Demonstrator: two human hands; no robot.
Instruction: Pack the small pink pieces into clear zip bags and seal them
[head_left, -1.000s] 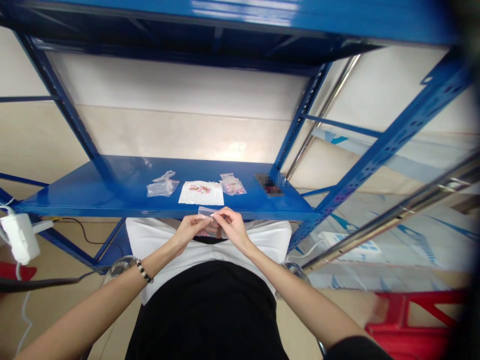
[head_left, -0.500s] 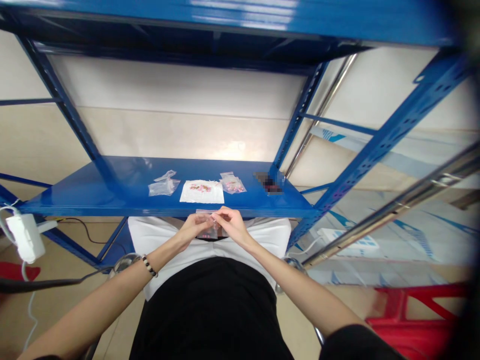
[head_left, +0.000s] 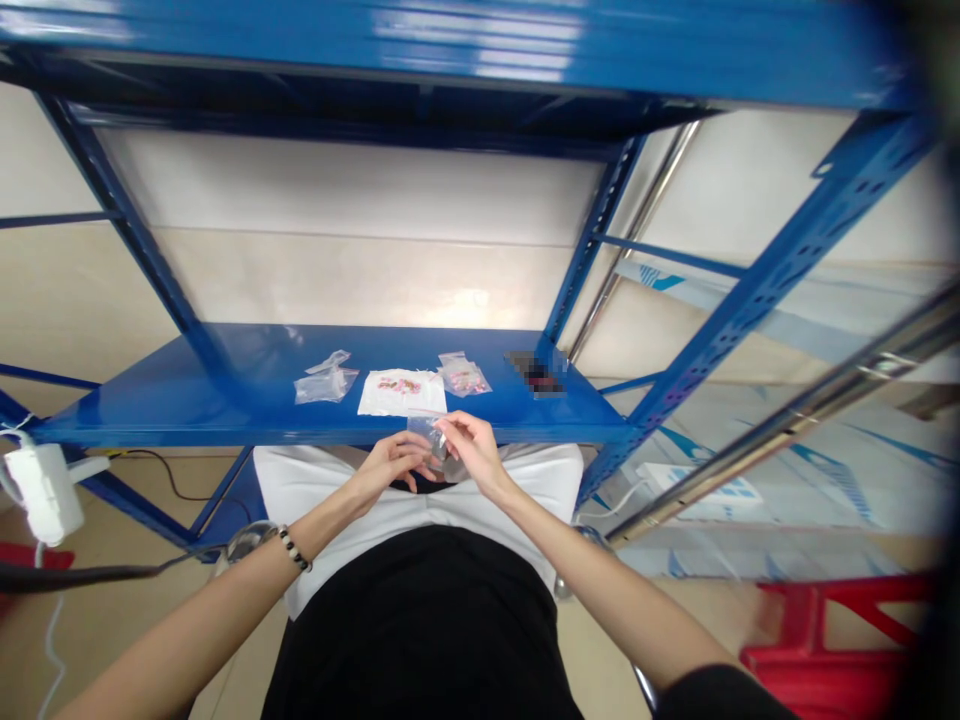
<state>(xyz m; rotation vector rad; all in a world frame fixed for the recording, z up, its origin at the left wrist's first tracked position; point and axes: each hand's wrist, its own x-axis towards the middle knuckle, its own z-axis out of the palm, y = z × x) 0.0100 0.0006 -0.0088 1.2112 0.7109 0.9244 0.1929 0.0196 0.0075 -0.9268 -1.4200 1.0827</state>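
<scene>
A small clear zip bag [head_left: 424, 430] hangs at the front edge of the shelf, tilted, with its contents too small to make out. My right hand [head_left: 474, 452] pinches it by the right side. Just left of the bag is my left hand [head_left: 393, 462], fingers loosely bent and apart; whether a fingertip touches the plastic I cannot tell. Behind the hands lies a white cloth or paper sheet [head_left: 375, 402] bearing a heap of small pink and brownish pieces [head_left: 401, 384]. A clear bag of pink pieces [head_left: 466, 377] lies to its right.
Flat clear plastic bags [head_left: 327, 384] are on the left of the blue shelf [head_left: 225, 400]. A blurred-out dark object [head_left: 536, 374] sits at the right. The upper shelf beam [head_left: 300, 50] crosses overhead. A red stool [head_left: 817, 640] stands at the lower right.
Both hands were together at the bag's top. Now my left hand's fingers have come apart, and the bag has tilted and risen slightly in my right hand.
</scene>
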